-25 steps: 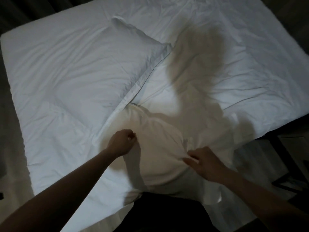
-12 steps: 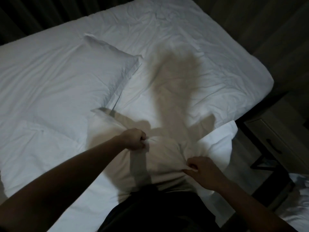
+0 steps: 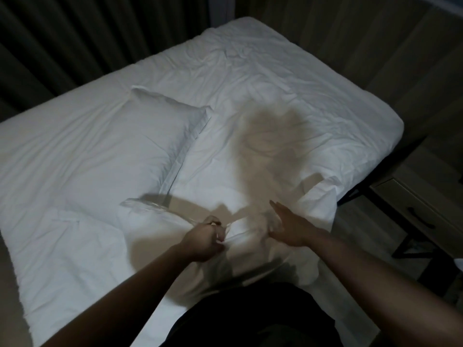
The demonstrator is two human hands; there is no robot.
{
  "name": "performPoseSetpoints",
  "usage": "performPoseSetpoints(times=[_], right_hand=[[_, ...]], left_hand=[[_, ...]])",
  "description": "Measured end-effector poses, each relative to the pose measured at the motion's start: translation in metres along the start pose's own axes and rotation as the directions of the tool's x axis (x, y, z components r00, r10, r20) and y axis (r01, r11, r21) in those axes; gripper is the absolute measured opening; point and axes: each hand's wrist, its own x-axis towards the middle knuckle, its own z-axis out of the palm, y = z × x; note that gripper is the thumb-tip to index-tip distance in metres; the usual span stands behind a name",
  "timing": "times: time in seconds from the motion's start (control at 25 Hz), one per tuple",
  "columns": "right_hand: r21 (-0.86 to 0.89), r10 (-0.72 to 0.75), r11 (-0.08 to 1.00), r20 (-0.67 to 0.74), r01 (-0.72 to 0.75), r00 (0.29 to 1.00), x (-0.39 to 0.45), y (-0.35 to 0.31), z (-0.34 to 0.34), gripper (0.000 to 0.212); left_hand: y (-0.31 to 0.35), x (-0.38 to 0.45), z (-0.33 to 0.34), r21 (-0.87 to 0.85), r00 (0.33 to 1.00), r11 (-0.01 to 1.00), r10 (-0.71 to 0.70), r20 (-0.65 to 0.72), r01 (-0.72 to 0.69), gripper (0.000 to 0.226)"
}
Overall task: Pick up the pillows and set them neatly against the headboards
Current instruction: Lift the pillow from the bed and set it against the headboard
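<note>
- Near pillow (image 3: 253, 249) is held raised at the bed's near edge, bunched in the clenched left hand (image 3: 203, 240).
- Right hand (image 3: 288, 227), pinching the fabric half a second ago, is now seen released, fingers spread, beside the pillow; a regrip is judged likely.
- Second pillow (image 3: 125, 156) is left flat on the duvet (image 3: 288, 91), unmoved.
- No headboard is identified with certainty; placement is not yet begun.

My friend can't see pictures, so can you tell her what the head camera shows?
A person's left hand clutches the near pillow at the edge of a white bed, while the right hand is open beside it, fingers spread. A second pillow lies flat further left, and a nightstand stands at right.
</note>
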Motion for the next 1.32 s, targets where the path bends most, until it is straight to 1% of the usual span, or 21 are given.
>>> performPoseSetpoints(times=[0.08, 0.12, 0.2, 0.24, 0.28, 0.36, 0.4, 0.44, 0.48, 0.52, 0.6, 0.64, 0.72, 0.8, 0.84, 0.96, 1.04, 1.2, 1.32], right_hand=[[-0.009, 0.043, 0.999, 0.041, -0.042, 0.998, -0.006, 0.003, 0.016, 0.109], [-0.032, 0.059, 0.998, 0.057, -0.057, 0.997, -0.009, 0.004, 0.023, 0.108], [-0.082, 0.087, 0.993, 0.085, -0.080, 0.993, -0.017, 0.002, 0.032, 0.101], [-0.107, 0.096, 0.990, 0.081, -0.087, 0.992, -0.021, 0.001, 0.034, 0.094], [-0.112, 0.083, 0.991, 0.047, -0.077, 0.995, -0.023, 0.003, 0.034, 0.076], [-0.083, 0.042, 0.995, -0.122, -0.053, 0.992, -0.030, 0.004, 0.025, 0.026], [-0.042, 0.045, 0.998, -0.207, -0.055, 0.977, -0.036, 0.006, 0.018, 0.023], [-0.013, 0.040, 0.999, -0.277, -0.045, 0.960, -0.040, 0.008, 0.010, 0.029], [-0.009, 0.026, 1.000, -0.330, -0.030, 0.944, -0.047, 0.009, 0.003, 0.032], [-0.045, -0.025, 0.999, -0.383, 0.009, 0.923, -0.052, 0.008, -0.003, 0.032], [-0.125, -0.126, 0.989, -0.444, 0.078, 0.887, -0.061, 0.006, -0.018, 0.034], [-0.094, -0.138, 0.990, -0.459, 0.106, 0.878, -0.064, 0.004, -0.026, 0.039], [0.039, -0.107, 0.989, -0.457, 0.140, 0.883, -0.074, 0.002, -0.040, 0.045], [0.100, -0.088, 0.984, -0.462, 0.150, 0.883, -0.084, 0.008, -0.051, 0.044], [0.112, -0.096, 0.979, -0.473, 0.168, 0.876, -0.088, 0.012, -0.056, 0.044], [0.173, -0.103, 0.958, -0.542, 0.230, 0.834, -0.099, 0.031, -0.080, 0.046], [0.237, -0.062, 0.942, -0.577, 0.239, 0.815, -0.108, 0.050, -0.103, 0.048], [0.385, 0.042, 0.891, -0.598, 0.240, 0.800, -0.127, 0.110, -0.145, 0.048], [0.415, 0.094, 0.880, -0.626, 0.229, 0.774, -0.135, 0.161, -0.180, 0.047]], left_hand=[[-0.004, 0.000, -0.001, -0.006, 1.000, 1.000, -0.005, 0.024, 0.006, 0.015], [-0.001, -0.001, -0.003, 0.013, 0.998, 1.000, -0.024, 0.059, 0.024, 0.012], [0.013, -0.002, -0.008, 0.097, 0.993, 0.994, -0.056, 0.103, 0.046, 0.012], [0.019, -0.002, -0.009, 0.094, 0.996, 0.995, -0.052, 0.075, 0.045, 0.006], [0.026, -0.003, -0.009, 0.048, 0.999, 0.998, -0.041, 0.007, 0.041, 0.011], [0.031, -0.009, -0.010, -0.012, 0.989, 0.998, -0.064, -0.136, 0.063, 0.022], [0.032, -0.013, -0.012, -0.034, 0.978, 0.996, -0.087, -0.189, 0.082, 0.023], [0.027, -0.017, -0.015, -0.059, 0.971, 0.994, -0.107, -0.216, 0.097, 0.023], [0.022, -0.021, -0.018, -0.047, 0.968, 0.994, -0.108, -0.225, 0.100, 0.023], [0.014, -0.024, -0.020, -0.006, 0.971, 0.995, -0.102, -0.218, 0.103, 0.027], [0.002, -0.030, -0.025, 0.106, 0.974, 0.984, -0.118, -0.192, 0.140, 0.037], [-0.003, -0.032, -0.028, 0.130, 0.968, 0.976, -0.146, -0.205, 0.175, 0.037], [-0.008, -0.035, -0.039, 0.108, 0.942, 0.970, -0.182, -0.283, 0.220, 0.032], [-0.005, -0.030, -0.062, 0.085, 0.906, 0.971, -0.175, -0.385, 0.224, 0.029], [-0.002, -0.026, -0.076, 0.088, 0.894, 0.967, -0.183, -0.408, 0.237, 0.027], [0.032, -0.009, -0.113, 0.106, 0.889, 0.956, -0.210, -0.406, 0.274, 0.038], [0.062, 0.007, -0.126, 0.101, 0.875, 0.960, -0.190, -0.444, 0.259, 0.042], [0.127, 0.052, -0.142, 0.037, 0.856, 0.987, -0.117, -0.503, 0.156, 0.051], [0.185, 0.084, -0.145, 0.056, 0.819, 0.997, -0.018, -0.574, 0.061, 0.054]])
